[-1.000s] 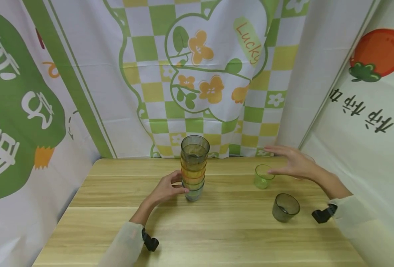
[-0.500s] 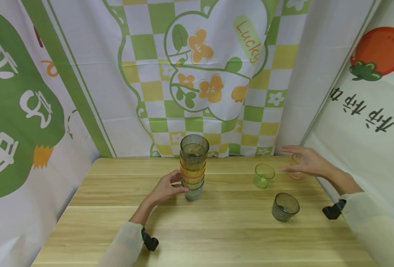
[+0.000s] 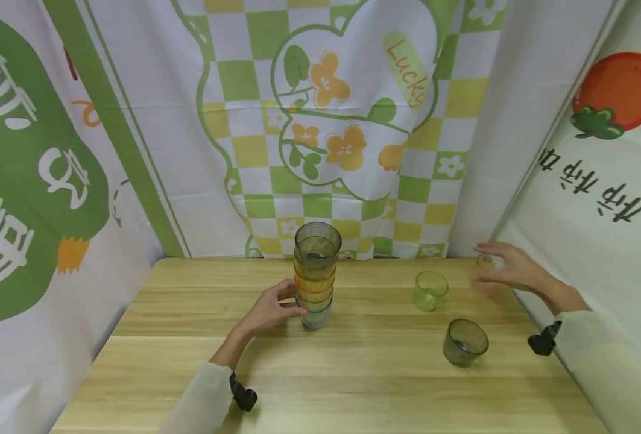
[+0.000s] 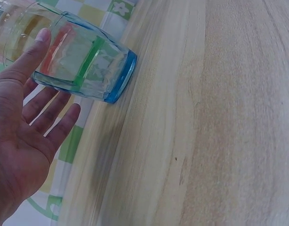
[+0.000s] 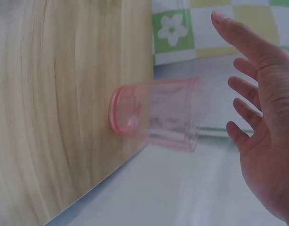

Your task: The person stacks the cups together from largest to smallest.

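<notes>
A tall stack of tinted see-through cups [image 3: 316, 271] stands on the wooden table, smoky grey on top, amber below, and a blue-edged clear one at the bottom. My left hand [image 3: 271, 306] holds the stack low on its left side, thumb in front, fingers partly hidden behind it. In the left wrist view the thumb [image 4: 38, 42] lies against the cup wall. At the back right, my right hand [image 3: 510, 268] is at a pink clear cup [image 5: 154, 113]. That cup is upright on the table, and the right fingers [image 5: 245, 89] are spread just beyond its rim.
A green clear cup [image 3: 430, 292] stands left of the pink one. Nearer the front is a smoky grey cup [image 3: 464, 343]. Printed cloth [image 3: 347, 120] hangs behind the table [image 3: 353, 386], with more cloth at both sides.
My right hand has moved right, past the green cup, to the pink cup; over the last half second it shifts only slightly. The left hand and the stack stay in place.
</notes>
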A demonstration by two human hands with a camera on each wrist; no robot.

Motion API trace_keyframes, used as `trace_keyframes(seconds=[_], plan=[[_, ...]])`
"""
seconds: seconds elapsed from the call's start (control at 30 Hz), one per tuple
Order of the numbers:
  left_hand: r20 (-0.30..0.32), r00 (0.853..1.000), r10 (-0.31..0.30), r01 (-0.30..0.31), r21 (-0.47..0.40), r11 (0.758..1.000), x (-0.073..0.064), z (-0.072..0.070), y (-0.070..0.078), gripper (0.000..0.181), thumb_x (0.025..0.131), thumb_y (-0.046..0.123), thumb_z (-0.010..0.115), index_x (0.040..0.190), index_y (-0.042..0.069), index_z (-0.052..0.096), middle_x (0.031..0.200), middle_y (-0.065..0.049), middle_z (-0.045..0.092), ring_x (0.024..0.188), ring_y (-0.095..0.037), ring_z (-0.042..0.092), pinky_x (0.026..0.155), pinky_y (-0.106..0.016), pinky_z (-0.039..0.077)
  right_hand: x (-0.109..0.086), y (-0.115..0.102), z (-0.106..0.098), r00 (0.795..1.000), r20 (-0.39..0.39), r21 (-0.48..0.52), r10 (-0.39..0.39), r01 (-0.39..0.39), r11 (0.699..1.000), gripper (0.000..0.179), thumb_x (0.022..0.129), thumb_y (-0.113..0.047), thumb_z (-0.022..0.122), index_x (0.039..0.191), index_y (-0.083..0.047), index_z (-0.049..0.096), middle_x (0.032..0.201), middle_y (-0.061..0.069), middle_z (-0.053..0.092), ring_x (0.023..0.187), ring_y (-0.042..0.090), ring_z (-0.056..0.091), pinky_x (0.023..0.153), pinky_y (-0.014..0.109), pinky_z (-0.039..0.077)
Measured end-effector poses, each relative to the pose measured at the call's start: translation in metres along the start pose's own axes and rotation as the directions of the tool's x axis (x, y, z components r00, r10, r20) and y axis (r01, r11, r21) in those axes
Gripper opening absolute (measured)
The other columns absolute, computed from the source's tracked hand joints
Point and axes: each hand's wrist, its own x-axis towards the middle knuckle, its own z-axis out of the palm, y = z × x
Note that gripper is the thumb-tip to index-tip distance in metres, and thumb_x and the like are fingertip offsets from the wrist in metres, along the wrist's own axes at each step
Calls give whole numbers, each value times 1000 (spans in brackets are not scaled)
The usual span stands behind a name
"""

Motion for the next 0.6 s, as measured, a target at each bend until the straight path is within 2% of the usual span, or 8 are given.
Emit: trace_keyframes(seconds=[0.17, 0.4, 0.6], plan=[[-2, 1000, -7, 7, -9, 1000, -1, 0, 0, 64, 89, 19, 89, 145, 11, 59, 146, -14, 62, 137, -39, 58, 113, -55, 52, -4, 13, 3, 999, 25, -19, 39, -39, 999, 77, 80, -28, 92, 139, 12, 61, 145, 39, 54, 133, 62, 47, 103, 79, 41], [4, 1000, -1, 1, -10, 1000, -1, 0, 0, 64, 89, 19, 89, 145, 11, 59, 146, -13, 62, 136, -38, 59, 112, -53, 53, -9, 26, 9, 995, 55, -42, 85, -83, 996, 80, 83, -32, 90, 140, 14, 58, 144, 46, 49, 133, 68, 42, 103, 83, 40], [10, 1000, 5, -5, -10, 1000, 0, -1, 0, 63, 90, 19, 88, 146, 12, 59, 146, -13, 62, 136, -37, 59, 111, -51, 55, -9, 32, 12, 990, 72, -36, 121, -119, 992, 83, 84, -34, 89, 143, 14, 55, 145, 47, 47, 135, 69, 39, 104, 84, 38]])
